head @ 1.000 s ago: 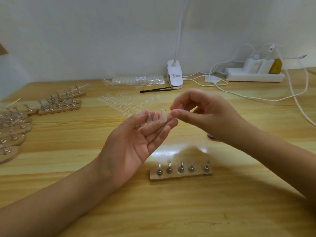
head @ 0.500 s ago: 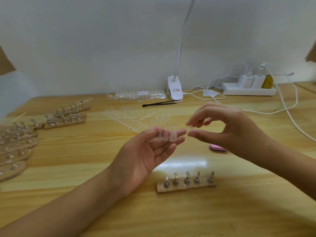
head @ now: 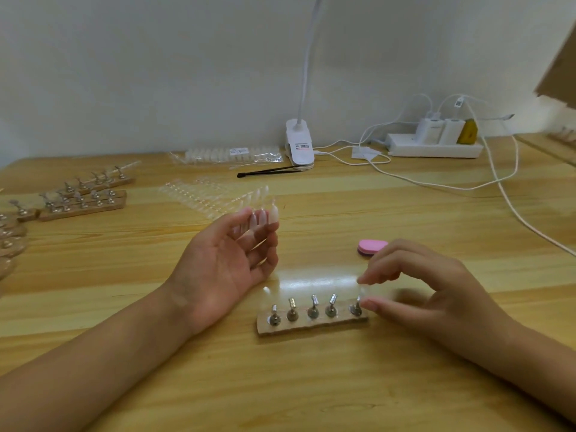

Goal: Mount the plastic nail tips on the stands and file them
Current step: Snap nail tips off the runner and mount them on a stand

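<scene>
A wooden stand (head: 311,327) with several upright metal pegs lies on the table in front of me. My left hand (head: 224,266) is held palm up behind it and pinches three pale nail tips (head: 263,217) between thumb and fingertips. Over the stand's right end, my right hand (head: 417,291) is lowered, with its thumb and forefinger closed at the rightmost peg (head: 356,308). A clear nail tip between them shows only faintly through the blur.
A pink file block (head: 372,246) lies behind my right hand. Rows of clear nail tips (head: 212,198) lie farther back, with black tweezers (head: 268,172), a bag of tips (head: 230,155) and a lamp clamp (head: 300,145). More stands (head: 82,202) sit at the left. White cables (head: 505,194) run from a power strip (head: 433,148).
My right hand pulled away from my left hand and dropped down to the rightmost peg of the stand. My left hand stayed raised with its nail tips.
</scene>
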The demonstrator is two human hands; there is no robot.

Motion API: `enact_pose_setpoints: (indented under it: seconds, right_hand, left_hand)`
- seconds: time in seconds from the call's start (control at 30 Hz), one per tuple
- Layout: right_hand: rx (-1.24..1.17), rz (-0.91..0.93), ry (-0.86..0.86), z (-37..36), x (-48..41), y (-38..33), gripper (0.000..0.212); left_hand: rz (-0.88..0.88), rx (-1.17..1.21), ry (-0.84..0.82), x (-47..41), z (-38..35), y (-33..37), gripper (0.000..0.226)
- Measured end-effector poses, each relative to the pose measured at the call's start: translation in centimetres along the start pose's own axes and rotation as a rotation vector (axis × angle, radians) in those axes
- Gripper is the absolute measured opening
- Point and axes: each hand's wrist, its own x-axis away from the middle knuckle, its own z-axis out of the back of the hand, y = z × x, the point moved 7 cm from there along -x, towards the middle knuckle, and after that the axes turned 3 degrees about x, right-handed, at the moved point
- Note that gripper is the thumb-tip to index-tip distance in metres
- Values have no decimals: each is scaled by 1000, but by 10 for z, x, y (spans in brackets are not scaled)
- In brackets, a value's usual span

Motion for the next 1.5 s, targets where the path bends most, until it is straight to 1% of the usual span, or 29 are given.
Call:
enact_pose_setpoints:
  seconds: [0.3,0.53,0.8,0.87,0.93,1.0,1.03,1.13,1.2,1.3,1.4,1.5]
  right_hand:
    - [71,51,-15,-5,-1,-2,21]
    - [76,37,-39,-7,-1,0,18]
    - [70,11,-43,-9,2,1,17]
    - [78,15,-49,-10,3,1,19]
    - [86,9,-54,-9,3,2,29]
    - [38,-24,-28,-3,0,2,41]
    - [6,-40,-1,2,-3,2,43]
    - [24,-42,59,16,-20,-4,33]
    - [58,-57,21,17,-38,-9,26]
    - [131,-50,-84,9,-64,-18,31]
    - [174,-15,-88,2,-83,-27,33]
    - [183,4,-73,-5,-91,-31,30]
  left_hand:
    - [8,-20,-7,-2,1,-1,19]
    - [6,-25,-30,-2,1,-1,18]
    - [4,-32,-15,-1,0,-1,17]
    - [-2,-35,-29,-1,0,-1,14]
    - [-15,-47,-46,-1,0,0,11]
    - [-34,-114,-64,-1,-1,0,12]
    - [-48,-168,-75,0,-3,-1,12]
    - [-111,-342,-122,4,-11,-2,16]
    - [-140,-430,-142,8,-17,-3,21]
    - [-155,-481,-134,11,-19,-4,24]
    - [-166,-515,-137,13,-21,-4,26]
    - [-168,-531,-148,15,-22,-5,27]
